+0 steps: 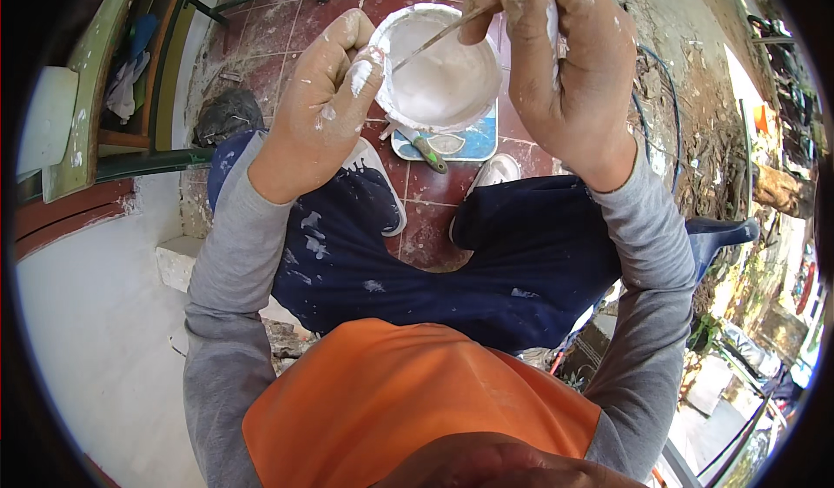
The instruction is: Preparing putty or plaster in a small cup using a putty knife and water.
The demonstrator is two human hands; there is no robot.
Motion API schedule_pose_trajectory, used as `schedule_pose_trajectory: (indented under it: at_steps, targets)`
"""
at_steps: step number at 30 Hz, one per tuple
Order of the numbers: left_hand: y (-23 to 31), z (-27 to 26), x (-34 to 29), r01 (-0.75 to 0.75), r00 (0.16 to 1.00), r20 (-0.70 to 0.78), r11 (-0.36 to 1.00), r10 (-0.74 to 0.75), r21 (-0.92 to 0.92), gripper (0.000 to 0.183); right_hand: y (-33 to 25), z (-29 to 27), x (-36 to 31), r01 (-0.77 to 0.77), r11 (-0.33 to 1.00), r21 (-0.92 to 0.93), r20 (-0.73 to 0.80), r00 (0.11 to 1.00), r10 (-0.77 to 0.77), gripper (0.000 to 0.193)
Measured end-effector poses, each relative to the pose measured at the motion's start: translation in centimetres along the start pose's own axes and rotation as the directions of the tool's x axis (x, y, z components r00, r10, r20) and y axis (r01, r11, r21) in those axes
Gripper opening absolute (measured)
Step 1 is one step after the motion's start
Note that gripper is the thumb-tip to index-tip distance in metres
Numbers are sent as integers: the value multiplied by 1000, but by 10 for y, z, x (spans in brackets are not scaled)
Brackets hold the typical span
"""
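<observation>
A round tub (486, 114) with a white-crusted rim holds a creamy white paste (447, 75), between my two hands. My right hand (573, 79), smeared with white, pinches a thin, stick-like tool (443, 36) between thumb and fingers. The tool slants down across the tub toward my left thumb. My left hand (330, 97) is closed in front of the tub's left rim, with a thick white smear on the thumb. Whatever its fingers hold, if anything, is hidden. Below the tub, a tool with a green and grey handle (427, 152) lies over a blue-and-white flat board (478, 143).
Red floor tiles (426, 236) spattered with white lie under my shoes. A black plastic bag (230, 116) sits at the left, by a wooden frame (95, 79) and white wall (95, 314). A dark hose (673, 97) runs along rough ground at the right.
</observation>
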State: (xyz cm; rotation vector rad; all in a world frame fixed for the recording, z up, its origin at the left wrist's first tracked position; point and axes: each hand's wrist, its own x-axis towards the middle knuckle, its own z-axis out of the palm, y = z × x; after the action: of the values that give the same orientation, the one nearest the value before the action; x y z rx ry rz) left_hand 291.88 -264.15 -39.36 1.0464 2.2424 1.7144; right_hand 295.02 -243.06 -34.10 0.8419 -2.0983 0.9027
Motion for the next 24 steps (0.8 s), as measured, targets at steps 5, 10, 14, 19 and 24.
schedule_pose_trajectory:
  at_steps: [5, 10, 14, 19, 24]
  targets:
    - [3, -4, 0, -28, 999, -16, 998, 29, 54, 4, 2, -6, 1, -109, 984, -138, 56, 991, 117, 6]
    - [3, -3, 1, -16, 1000, -22, 1000, 17, 21, 5, 0, 3, -4, 11, 994, -107, -1, 1000, -11, 1]
    - [4, -2, 1, -5, 1000, -13, 1000, 5, 9, 5, -3, 5, -5, -66, 993, -96, -7, 998, 66, 3]
    - [3, 1, 0, -36, 999, -29, 999, 37, 17, 6, -2, 6, -3, -123, 990, 69, -114, 985, 130, 4]
    - [0, 0, 2, -50, 998, -48, 999, 50, 16, 7, 3, 1, -7, -22, 999, -42, 9, 1000, 23, 7]
